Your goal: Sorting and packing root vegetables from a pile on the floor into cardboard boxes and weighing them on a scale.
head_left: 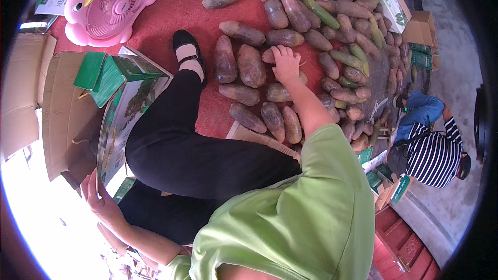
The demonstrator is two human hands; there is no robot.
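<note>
My right arm reaches out over several long, brownish-purple gourd-like fruits on a red ground sheet. My right hand (pixel 286 65) lies palm down on one such fruit (pixel 268 56), its fingers spread across the top; most of that fruit is hidden beneath the hand. Close by lie a thick upright-lying fruit (pixel 251 66) and a slimmer one (pixel 225 59). At the lower left, my left hand (pixel 101 207) is at the bottom corner of an open carton (pixel 111 119) with green flaps, fingers stretched out along its edge. Nothing shows in that hand.
A heap of similar fruits (pixel 358 36), some green, spreads to the right. A pink bird-shaped fan (pixel 114 5) stands at the far left. Brown cardboard (pixel 67 119) stands beside the carton. At right, a person in a striped top (pixel 433 155) bends near more cartons (pixel 397 189).
</note>
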